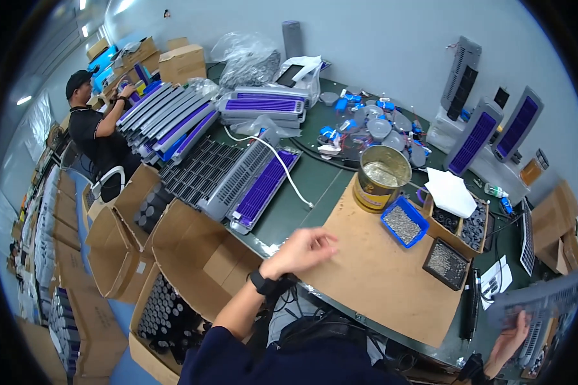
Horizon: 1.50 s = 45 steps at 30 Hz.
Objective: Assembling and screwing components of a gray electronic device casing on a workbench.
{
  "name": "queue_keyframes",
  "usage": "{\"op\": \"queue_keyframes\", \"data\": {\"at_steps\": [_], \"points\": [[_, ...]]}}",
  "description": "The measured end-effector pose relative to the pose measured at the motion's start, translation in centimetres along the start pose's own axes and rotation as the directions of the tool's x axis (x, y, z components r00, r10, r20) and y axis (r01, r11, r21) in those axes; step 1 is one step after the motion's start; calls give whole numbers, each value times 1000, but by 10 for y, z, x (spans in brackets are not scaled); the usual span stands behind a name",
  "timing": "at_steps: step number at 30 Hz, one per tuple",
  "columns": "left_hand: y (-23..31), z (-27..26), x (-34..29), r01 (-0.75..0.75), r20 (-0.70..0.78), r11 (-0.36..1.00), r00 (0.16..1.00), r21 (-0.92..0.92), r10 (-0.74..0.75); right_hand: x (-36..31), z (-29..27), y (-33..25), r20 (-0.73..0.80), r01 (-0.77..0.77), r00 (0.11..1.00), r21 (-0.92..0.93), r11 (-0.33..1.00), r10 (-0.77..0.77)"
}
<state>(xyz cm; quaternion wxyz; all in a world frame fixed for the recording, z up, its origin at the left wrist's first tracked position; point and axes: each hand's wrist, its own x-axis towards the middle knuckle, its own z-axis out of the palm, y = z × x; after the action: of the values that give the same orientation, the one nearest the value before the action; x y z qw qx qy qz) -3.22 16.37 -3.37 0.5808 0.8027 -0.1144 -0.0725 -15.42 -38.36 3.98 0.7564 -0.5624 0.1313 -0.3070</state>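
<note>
A grey slotted panel point(546, 296) is gripped by the right fingers point(521, 325). It is held tilted, extended mostly rightward of them.

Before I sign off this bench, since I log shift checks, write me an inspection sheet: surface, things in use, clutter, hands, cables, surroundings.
Surface: dark green table, partly covered by a brown board.
Things in use: grey slotted housing, held; blue tray and black tray, both with small parts.
Clutter: loose pile of clear discs and blue parts near the wall.
Left hand: fingers loosely bent near the board's edge, nothing seen in it.
Right hand: holds the housing.
Cables: white cable crosses a purple-and-grey panel; its end lies on the table.
Surroundings: co-worker at far left; open cardboard box of dark cylinders beside the person.
</note>
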Motion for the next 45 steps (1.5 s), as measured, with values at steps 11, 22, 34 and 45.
{"op": "queue_keyframes", "data": {"at_steps": [11,22,34,45], "points": [[5,-217,-26,231,-568,942,821,245,-54,-141,176,112,32,-404,915,87,911,402],[-90,-350,7,566,-668,626,738,536,-95,-105,189,112,282,-832,544,303,465,791],[-74,-301,44,404,-503,561,864,723,26,-98,190,100,251,-656,721,-53,753,646],[-89,-282,69,474,-490,475,866,741,-101,-103,218,106,399,-646,649,-161,746,648]]}}
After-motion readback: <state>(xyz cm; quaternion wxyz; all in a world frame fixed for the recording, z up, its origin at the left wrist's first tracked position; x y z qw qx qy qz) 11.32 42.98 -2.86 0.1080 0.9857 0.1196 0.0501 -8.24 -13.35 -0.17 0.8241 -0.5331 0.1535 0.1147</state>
